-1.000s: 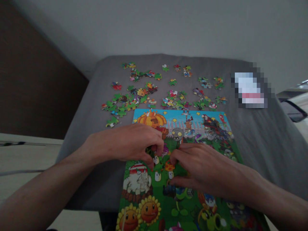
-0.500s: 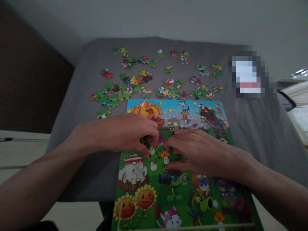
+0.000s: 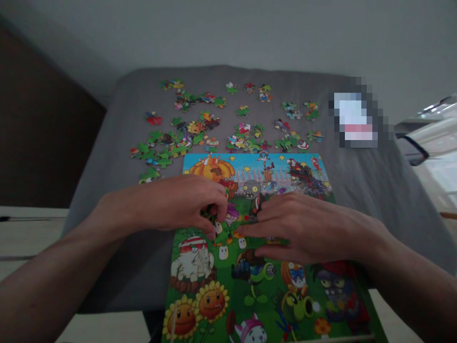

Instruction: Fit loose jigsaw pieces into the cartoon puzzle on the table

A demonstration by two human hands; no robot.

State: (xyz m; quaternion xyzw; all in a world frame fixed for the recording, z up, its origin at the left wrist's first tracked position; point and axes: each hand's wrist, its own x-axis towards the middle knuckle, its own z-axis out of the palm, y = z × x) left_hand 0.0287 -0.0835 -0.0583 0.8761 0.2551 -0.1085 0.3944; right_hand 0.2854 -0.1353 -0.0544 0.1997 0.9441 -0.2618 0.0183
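Observation:
A colourful cartoon picture board (image 3: 223,269) with sunflowers, a pumpkin and zombies lies at the table's near side. My left hand (image 3: 194,202) is curled over its left half, thumb and fingertips low on the picture. A small green and yellow edge, apparently of a puzzle piece (image 3: 227,192), shows at its fingers; the rest is hidden. My right hand (image 3: 296,228) rests palm down across the board's middle right, its fingers stretched out and the index fingertip on a printed mushroom. Several loose puzzle pieces (image 3: 164,147) lie beyond the board.
A grey cloth (image 3: 117,267) covers the table, which stands against a pale wall. More puzzle pieces (image 3: 250,143) are scattered along the board's far edge. A pixelated object (image 3: 355,119) lies at the far right. A dark panel (image 3: 43,124) stands at the left.
My right hand's fingers have straightened, and its index fingertip has come down onto the mushroom. My left hand stays curled in nearly the same place. The whole view has shifted slightly.

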